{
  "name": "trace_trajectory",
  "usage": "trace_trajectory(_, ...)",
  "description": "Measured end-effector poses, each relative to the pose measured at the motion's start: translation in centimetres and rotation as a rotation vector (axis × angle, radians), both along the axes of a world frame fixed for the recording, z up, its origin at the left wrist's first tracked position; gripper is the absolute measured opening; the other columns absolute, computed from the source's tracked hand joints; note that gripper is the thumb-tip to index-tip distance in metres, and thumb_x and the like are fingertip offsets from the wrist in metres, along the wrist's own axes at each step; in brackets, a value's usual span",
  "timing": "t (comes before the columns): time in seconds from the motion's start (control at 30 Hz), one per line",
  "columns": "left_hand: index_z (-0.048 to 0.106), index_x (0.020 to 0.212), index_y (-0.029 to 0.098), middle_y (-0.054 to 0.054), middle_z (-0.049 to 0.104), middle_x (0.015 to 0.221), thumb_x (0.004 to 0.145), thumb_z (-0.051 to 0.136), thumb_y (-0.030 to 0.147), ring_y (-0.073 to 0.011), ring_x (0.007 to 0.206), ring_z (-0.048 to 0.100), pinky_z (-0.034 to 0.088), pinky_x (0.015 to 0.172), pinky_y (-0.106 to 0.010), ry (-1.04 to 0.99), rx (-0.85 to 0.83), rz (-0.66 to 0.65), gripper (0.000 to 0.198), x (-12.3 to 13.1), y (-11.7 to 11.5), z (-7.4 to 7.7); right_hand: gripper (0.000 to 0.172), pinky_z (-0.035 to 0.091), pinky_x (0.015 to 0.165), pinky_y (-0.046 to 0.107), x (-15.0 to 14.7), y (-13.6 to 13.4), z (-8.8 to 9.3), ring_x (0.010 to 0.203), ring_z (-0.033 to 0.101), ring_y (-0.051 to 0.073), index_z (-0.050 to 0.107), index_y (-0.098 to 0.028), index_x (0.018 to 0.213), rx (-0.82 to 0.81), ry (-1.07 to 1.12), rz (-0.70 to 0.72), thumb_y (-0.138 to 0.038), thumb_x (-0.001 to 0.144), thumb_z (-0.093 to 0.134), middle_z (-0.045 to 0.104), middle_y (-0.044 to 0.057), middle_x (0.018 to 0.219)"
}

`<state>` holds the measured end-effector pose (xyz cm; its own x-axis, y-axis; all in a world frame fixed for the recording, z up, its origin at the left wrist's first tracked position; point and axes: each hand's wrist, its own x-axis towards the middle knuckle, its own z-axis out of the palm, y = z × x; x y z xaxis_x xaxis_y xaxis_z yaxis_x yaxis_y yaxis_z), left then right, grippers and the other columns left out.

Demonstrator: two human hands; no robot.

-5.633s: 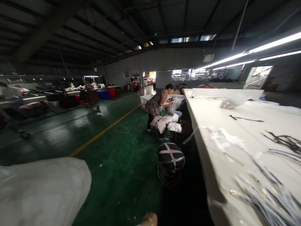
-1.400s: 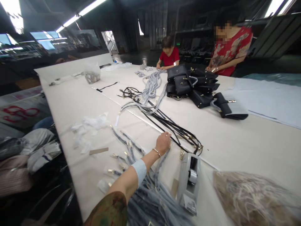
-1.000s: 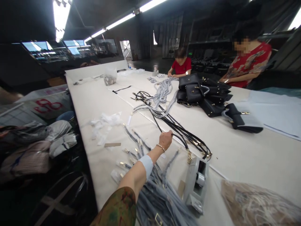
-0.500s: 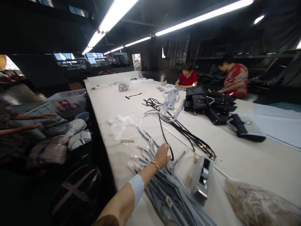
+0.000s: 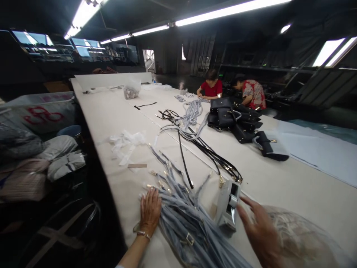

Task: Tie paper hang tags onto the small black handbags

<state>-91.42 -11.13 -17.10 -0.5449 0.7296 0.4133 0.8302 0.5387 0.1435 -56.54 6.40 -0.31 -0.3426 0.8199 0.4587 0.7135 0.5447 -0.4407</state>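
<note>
- Straps [image 5: 184,223], grey-blue, flat and wrapped in clear film, lie fanned in a heap at the near edge of the pale table [image 5: 106,119], with gold clasps at their ends.
- Left hand [image 5: 150,210] rests flat at the heap's edge, fingers straight and slightly apart, gripping nothing.
- Right hand [image 5: 258,229] hovers with fingers spread, holding nothing, just beside a grey tape dispenser [image 5: 227,203].
- Clear plastic bag [image 5: 301,238] beside that hand holds tangled pale strips.
- Black straps [image 5: 208,153] and black handbags [image 5: 237,119] lie farther along the table.
</note>
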Motion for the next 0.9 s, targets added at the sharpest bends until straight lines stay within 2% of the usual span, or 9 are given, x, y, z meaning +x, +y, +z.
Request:
trace_trajectory(0.07, 0.054, 0.139, 0.02, -0.011, 0.054, 0.146, 0.099, 0.037, 0.024, -0.0257, 0.137, 0.045, 0.023, 0.12, -0.053, 0.056, -0.033, -0.012, 0.044, 0.6, 0.2, 0.4, 0.064, 0.04, 0.11, 0.05, -9.3, 2.7, 0.9, 0.13, 0.05, 0.032, 0.046, -0.016, 0.14, -0.019, -0.052, 0.204, -0.058, 0.092, 0.05, 0.056, 0.015, 0.14)
trace_trajectory(0.17, 0.055, 0.139, 0.02, -0.01, 0.053, 0.146, 0.096, 0.04, 0.019, -0.0256, 0.137, 0.046, 0.019, 0.121, -0.053, 0.163, -0.038, -0.028, 0.045, 1.1, 0.4, 0.7, 0.089, 0.016, 0.122, 0.047, -22.1, 5.5, -0.3, 0.151, 0.015, 0.032, 0.024, -0.011, 0.154, -0.182, -0.457, 0.312, -0.055, 0.086, 0.061, 0.02, 0.017, 0.163)
trace_trajectory(0.23, 0.055, 0.138, 0.02, -0.01, 0.054, 0.146, 0.094, 0.042, 0.018, -0.0259, 0.136, 0.047, 0.016, 0.122, -0.053, 0.221, -0.034, -0.05, 0.046, 1.0, 0.2, 0.4, 0.102, 0.005, 0.122, 0.052, -27.9, 7.1, -2.4, 0.152, 0.003, 0.035, 0.019, -0.014, 0.156, -0.224, -0.545, 0.348, -0.057, 0.078, 0.07, 0.008, 0.017, 0.165)
trace_trajectory(0.33, 0.054, 0.14, 0.023, -0.009, 0.057, 0.143, 0.093, 0.044, 0.019, -0.0251, 0.132, 0.05, 0.014, 0.123, -0.052, 0.272, -0.021, -0.056, 0.048, 0.5, -0.2, -0.5, 0.112, 0.0, 0.119, 0.06, -32.2, 10.2, -6.2, 0.15, 0.0, 0.041, 0.015, -0.014, 0.156, -0.275, -0.604, 0.336, -0.057, 0.072, 0.075, 0.005, 0.021, 0.164)
trace_trajectory(0.47, 0.045, 0.146, 0.026, -0.006, 0.059, 0.141, 0.091, 0.046, 0.021, -0.0243, 0.129, 0.053, 0.012, 0.124, -0.049, 0.298, -0.049, -0.064, 0.055, -0.1, -0.6, -1.5, 0.11, -0.001, 0.116, 0.062, -33.5, 15.6, -8.7, 0.15, -0.005, 0.042, 0.005, -0.015, 0.157, -0.309, -0.609, 0.247, -0.048, 0.076, 0.072, -0.003, 0.021, 0.164)
trace_trajectory(0.6, 0.033, 0.153, 0.028, -0.005, 0.063, 0.136, 0.091, 0.047, 0.02, -0.0237, 0.123, 0.057, 0.013, 0.124, -0.047, 0.313, -0.028, -0.065, 0.064, -0.5, -0.7, -2.1, 0.111, 0.001, 0.115, 0.064, -31.0, 22.4, -8.3, 0.149, -0.006, 0.042, -0.001, -0.017, 0.157, -0.36, -0.583, 0.071, -0.048, 0.077, 0.07, -0.006, 0.021, 0.164)
trace_trajectory(0.73, 0.026, 0.156, 0.026, -0.005, 0.065, 0.133, 0.091, 0.047, 0.019, -0.0229, 0.12, 0.058, 0.011, 0.125, -0.046, 0.317, -0.014, -0.071, 0.069, -0.6, -0.7, -2.1, 0.108, 0.023, 0.111, 0.062, -25.5, 29.1, -7.5, 0.142, 0.026, 0.046, 0.008, -0.005, 0.154, -0.517, -0.596, -0.102, -0.063, 0.081, 0.062, 0.019, 0.035, 0.155)
trace_trajectory(0.8, 0.027, 0.155, 0.027, -0.005, 0.065, 0.134, 0.091, 0.047, 0.02, -0.0231, 0.121, 0.057, 0.013, 0.124, -0.046, 0.32, -0.028, -0.077, 0.068, -0.5, -0.7, -1.8, 0.101, 0.034, 0.108, 0.049, -23.4, 31.4, -7.2, 0.134, 0.043, 0.038, 0.02, -0.005, 0.152, -0.584, -0.632, -0.08, -0.061, 0.081, 0.065, 0.037, 0.032, 0.147)
trace_trajectory(0.9, 0.028, 0.155, 0.028, -0.004, 0.063, 0.136, 0.091, 0.046, 0.021, -0.0237, 0.124, 0.055, 0.02, 0.121, -0.046, 0.31, -0.05, -0.054, 0.067, -0.3, -0.7, -1.3, 0.089, 0.043, 0.101, 0.04, -22.2, 33.0, -7.1, 0.129, 0.049, 0.034, 0.036, -0.009, 0.145, -0.615, -0.695, -0.046, -0.054, 0.078, 0.072, 0.049, 0.024, 0.138)
